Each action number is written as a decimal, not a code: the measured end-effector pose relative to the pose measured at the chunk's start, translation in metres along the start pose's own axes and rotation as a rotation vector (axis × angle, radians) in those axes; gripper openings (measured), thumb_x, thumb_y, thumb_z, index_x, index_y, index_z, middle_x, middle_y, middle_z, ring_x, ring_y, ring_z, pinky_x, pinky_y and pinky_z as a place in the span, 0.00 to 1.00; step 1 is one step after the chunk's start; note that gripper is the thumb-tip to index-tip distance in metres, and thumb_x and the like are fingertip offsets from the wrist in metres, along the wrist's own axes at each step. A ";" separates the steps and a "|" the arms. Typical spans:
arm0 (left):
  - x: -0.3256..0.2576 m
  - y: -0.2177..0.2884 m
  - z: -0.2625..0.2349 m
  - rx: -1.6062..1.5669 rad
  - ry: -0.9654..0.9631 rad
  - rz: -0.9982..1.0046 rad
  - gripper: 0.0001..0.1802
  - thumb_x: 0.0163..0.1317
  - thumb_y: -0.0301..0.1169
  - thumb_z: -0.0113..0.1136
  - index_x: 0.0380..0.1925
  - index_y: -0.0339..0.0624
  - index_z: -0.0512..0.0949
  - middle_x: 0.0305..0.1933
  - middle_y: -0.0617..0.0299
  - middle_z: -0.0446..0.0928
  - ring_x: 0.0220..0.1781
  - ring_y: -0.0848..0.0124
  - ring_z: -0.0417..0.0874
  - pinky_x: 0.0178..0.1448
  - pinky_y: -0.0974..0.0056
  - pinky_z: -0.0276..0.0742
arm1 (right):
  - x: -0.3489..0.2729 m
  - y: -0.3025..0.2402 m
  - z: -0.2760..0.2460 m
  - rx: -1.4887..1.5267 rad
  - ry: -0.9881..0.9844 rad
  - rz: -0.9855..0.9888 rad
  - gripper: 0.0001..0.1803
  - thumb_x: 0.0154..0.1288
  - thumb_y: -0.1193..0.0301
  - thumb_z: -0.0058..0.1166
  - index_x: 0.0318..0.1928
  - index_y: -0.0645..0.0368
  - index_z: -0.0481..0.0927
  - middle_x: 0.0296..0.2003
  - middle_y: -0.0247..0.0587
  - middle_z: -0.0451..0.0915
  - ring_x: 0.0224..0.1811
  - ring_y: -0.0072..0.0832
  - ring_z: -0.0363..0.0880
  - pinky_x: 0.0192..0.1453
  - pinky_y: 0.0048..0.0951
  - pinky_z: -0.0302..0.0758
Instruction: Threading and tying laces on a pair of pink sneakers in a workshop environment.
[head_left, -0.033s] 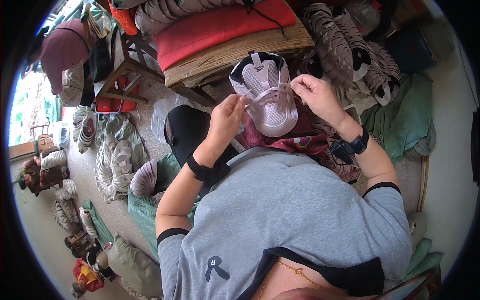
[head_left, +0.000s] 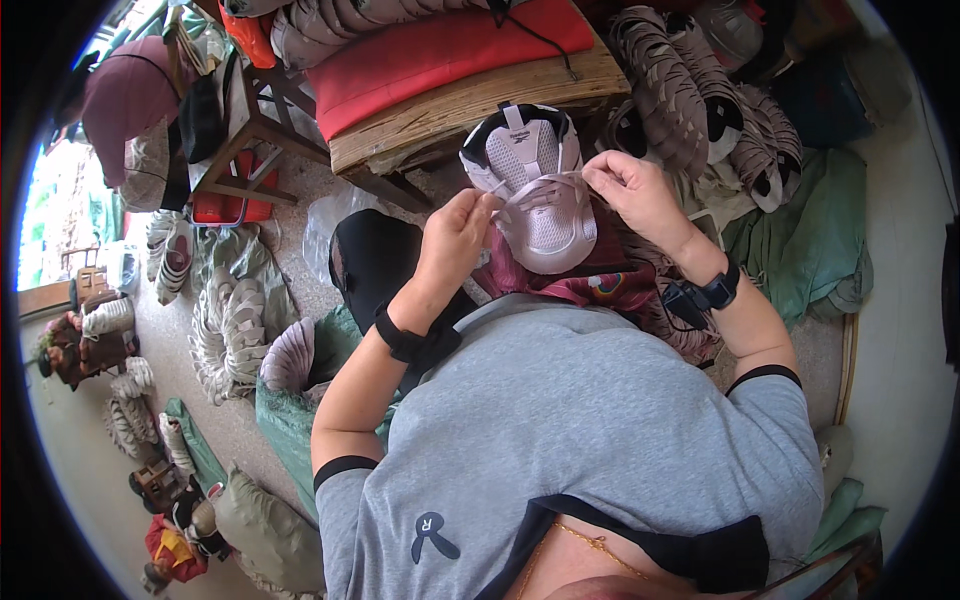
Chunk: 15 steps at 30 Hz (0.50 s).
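A grey short-sleeved shirt with black-trimmed cuffs and collar and a small dark emblem on the chest is worn. A black band is wrapped round the left wrist, a black watch round the right. A thin gold chain is seen at the neck.

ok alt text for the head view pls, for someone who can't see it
Seen from above, a person's left hand and right hand pinch a lace across a pale shoe upper held over their lap. Beyond it stands a wooden bench with a red cushion; stacks of grey shoe parts lie around.
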<state>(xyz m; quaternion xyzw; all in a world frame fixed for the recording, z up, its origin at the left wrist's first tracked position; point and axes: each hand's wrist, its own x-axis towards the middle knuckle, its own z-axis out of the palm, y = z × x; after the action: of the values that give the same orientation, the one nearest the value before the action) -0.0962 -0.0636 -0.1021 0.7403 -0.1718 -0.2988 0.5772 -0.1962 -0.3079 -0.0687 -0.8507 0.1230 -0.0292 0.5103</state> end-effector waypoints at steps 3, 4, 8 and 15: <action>0.005 -0.008 0.001 0.047 0.051 0.016 0.14 0.72 0.35 0.56 0.38 0.33 0.82 0.24 0.62 0.79 0.27 0.79 0.75 0.33 0.69 0.72 | 0.001 -0.003 -0.004 -0.011 -0.046 0.006 0.07 0.72 0.72 0.54 0.42 0.63 0.80 0.28 0.25 0.77 0.30 0.10 0.71 0.35 0.17 0.69; 0.005 -0.010 0.001 0.042 0.076 0.055 0.15 0.72 0.36 0.56 0.37 0.33 0.83 0.25 0.61 0.81 0.28 0.77 0.76 0.34 0.68 0.73 | 0.002 -0.003 -0.001 -0.007 -0.050 0.004 0.07 0.72 0.72 0.54 0.42 0.63 0.80 0.28 0.25 0.77 0.30 0.10 0.71 0.35 0.17 0.69; 0.005 -0.007 0.002 0.110 0.106 0.069 0.17 0.70 0.38 0.58 0.35 0.33 0.84 0.28 0.59 0.83 0.29 0.76 0.78 0.36 0.67 0.75 | 0.005 -0.001 0.003 0.078 0.061 -0.082 0.06 0.70 0.74 0.55 0.40 0.64 0.81 0.32 0.29 0.79 0.33 0.13 0.73 0.37 0.19 0.72; 0.002 -0.006 0.003 0.077 0.127 0.017 0.17 0.68 0.38 0.59 0.32 0.31 0.83 0.25 0.59 0.82 0.26 0.77 0.76 0.33 0.68 0.73 | 0.005 -0.007 0.002 -0.085 0.075 -0.122 0.05 0.67 0.74 0.58 0.38 0.65 0.80 0.33 0.32 0.80 0.35 0.16 0.76 0.39 0.21 0.74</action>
<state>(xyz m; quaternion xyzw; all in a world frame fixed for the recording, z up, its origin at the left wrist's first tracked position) -0.0975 -0.0652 -0.1091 0.7779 -0.1524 -0.2393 0.5607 -0.1895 -0.3042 -0.0640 -0.8758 0.0911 -0.0866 0.4660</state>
